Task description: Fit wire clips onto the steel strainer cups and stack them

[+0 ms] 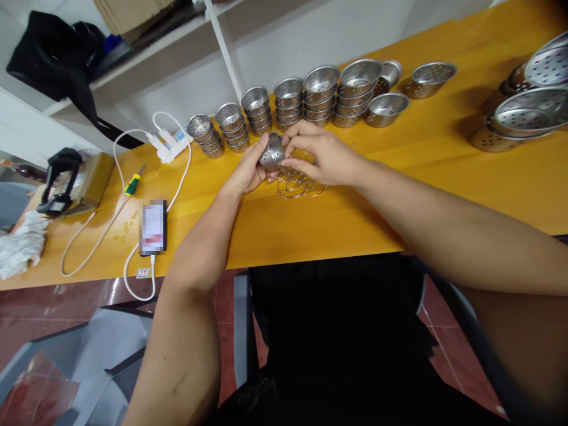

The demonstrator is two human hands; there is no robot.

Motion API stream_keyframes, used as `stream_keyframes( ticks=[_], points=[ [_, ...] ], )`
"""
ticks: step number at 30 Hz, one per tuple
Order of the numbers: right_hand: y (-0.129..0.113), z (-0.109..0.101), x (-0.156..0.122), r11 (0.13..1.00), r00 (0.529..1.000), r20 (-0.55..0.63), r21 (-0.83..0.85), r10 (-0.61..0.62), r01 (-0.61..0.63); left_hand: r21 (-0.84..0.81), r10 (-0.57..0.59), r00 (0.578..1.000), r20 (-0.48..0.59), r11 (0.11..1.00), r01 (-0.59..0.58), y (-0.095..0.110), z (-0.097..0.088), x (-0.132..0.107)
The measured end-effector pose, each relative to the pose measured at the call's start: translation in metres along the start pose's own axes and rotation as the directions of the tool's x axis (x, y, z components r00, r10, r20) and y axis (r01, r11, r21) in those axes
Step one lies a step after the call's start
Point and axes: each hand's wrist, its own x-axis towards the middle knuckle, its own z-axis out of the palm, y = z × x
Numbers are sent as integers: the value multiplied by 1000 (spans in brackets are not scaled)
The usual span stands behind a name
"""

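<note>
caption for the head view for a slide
Left hand holding a perforated metal cup, right hand alongside, near wire rings and stacked cups.

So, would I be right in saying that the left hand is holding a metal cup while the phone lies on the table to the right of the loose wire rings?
Not quite: the phone lies to the left of the loose wire rings on the table, as the head view shows. The left hand is indeed holding a metal cup.

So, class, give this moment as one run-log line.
left hand: holds perforated metal cup; right hand: at cup; wire rings: on table
</note>
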Motion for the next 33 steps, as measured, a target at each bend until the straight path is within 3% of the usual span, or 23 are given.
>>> stream_keyframes(
  ticks=[4,8,12,16,18,21,25,30,32,33],
  points=[
    [-6,7,1,998,996,-71,31,50,-48,-18,-34,999,29,999,35,-2,-5,2],
    [-9,2,5,984,992,-123,175,42,-20,11,-46,999,-23,999,46,-4,-11,0],
    [-2,-17,3,952,1000,26,306,-11,2,0,-25,991,-133,1000,25,-8,-20,3],
    [19,-18,-4,988,970,241,151,-26,-11,-3,49,925,-377,999,-54,-17,-32,11],
    [28,-12,-6,998,964,267,54,7,-22,47,86,908,-411,996,-73,-21,-37,12],
    [36,-10,-7,997,983,171,-23,71,-68,118,153,929,-336,986,-119,-26,-37,10],
    [32,-17,-7,996,996,-14,24,83,-83,115,193,963,-188,978,-174,-32,-24,10],
    [11,-16,-5,1000,994,108,-2,20,-20,58,220,974,-52,974,-217,-38,-12,12],
    [7,-26,-3,997,997,80,-78,25,-18,31,180,982,-52,984,-178,-36,-13,10],
    [8,-36,-2,991,1000,12,-134,6,-4,25,156,986,-55,988,-155,-35,-14,9]
  ],
)
